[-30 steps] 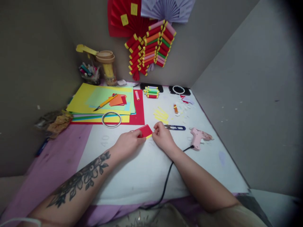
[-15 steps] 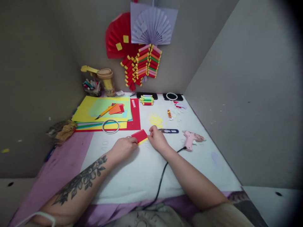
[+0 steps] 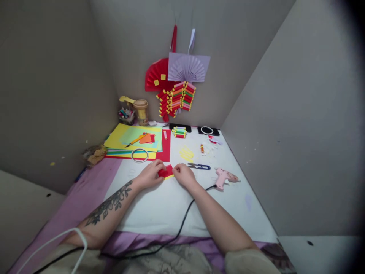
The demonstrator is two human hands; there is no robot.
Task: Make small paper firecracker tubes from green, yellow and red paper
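Note:
A small red paper piece (image 3: pixel 166 171) with a yellow strip along its near edge lies on the white table cover, between my hands. My left hand (image 3: pixel 151 174) has its fingers bent over the left end of the paper, thumb at the near side. At the right end, the fingers of my right hand (image 3: pixel 184 175) are pinched together on the paper's edge. Just beyond my right hand lie dark thread snips (image 3: pixel 199 166). Several yellow paper strips (image 3: pixel 186 153) are spread farther back.
A pink glue gun (image 3: pixel 225 178) with a black cord (image 3: pixel 184 220) lies to the right. Coloured paper sheets (image 3: pixel 116 134), a utility knife (image 3: pixel 136 140) and a tape ring (image 3: pixel 140 155) sit at the left. Behind are paper rolls (image 3: pixel 179 132), two phones and hanging paper fans (image 3: pixel 188 68).
The head view has tilted up and drawn back. My left fingers have spread farther over the red paper, and my right hand has come in onto its right end.

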